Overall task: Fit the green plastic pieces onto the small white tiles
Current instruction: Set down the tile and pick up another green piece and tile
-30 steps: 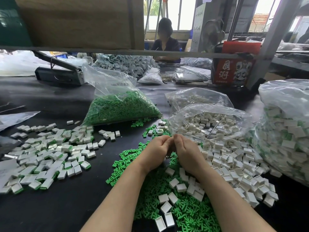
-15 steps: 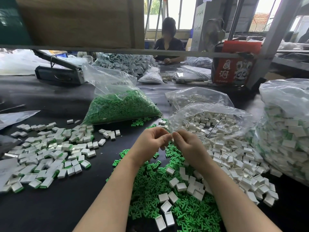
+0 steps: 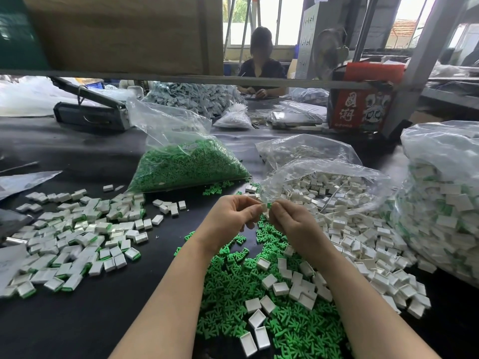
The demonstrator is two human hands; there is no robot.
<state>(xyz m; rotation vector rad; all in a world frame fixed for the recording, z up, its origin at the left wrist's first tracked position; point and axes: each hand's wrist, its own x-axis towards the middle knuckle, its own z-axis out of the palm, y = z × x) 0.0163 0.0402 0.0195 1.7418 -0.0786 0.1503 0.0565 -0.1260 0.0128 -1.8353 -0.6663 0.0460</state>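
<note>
place: small assembly workshop | proof: bulk bags of parts (image 3: 186, 167) sitting everywhere, another worker (image 3: 260, 63) assembling across the bench (image 3: 77, 156)

1. Only two bare forearms and hands are in the shot, nothing else of the person.
2. Left hand (image 3: 230, 216): no glove, no ring on any finger I can see, and no watch or band at the wrist behind the fingers.
3. Right hand (image 3: 293, 224): same deal, bare, with no jewellery visible.
4. Both forearms are uncovered all the way back from the fingers to the bottom edge, so no sleeve or cuff shows.
5. Nails are mostly turned away, so I can't tell if there's polish.
6. No tattoos, marks or plasters that I can make out.
</note>
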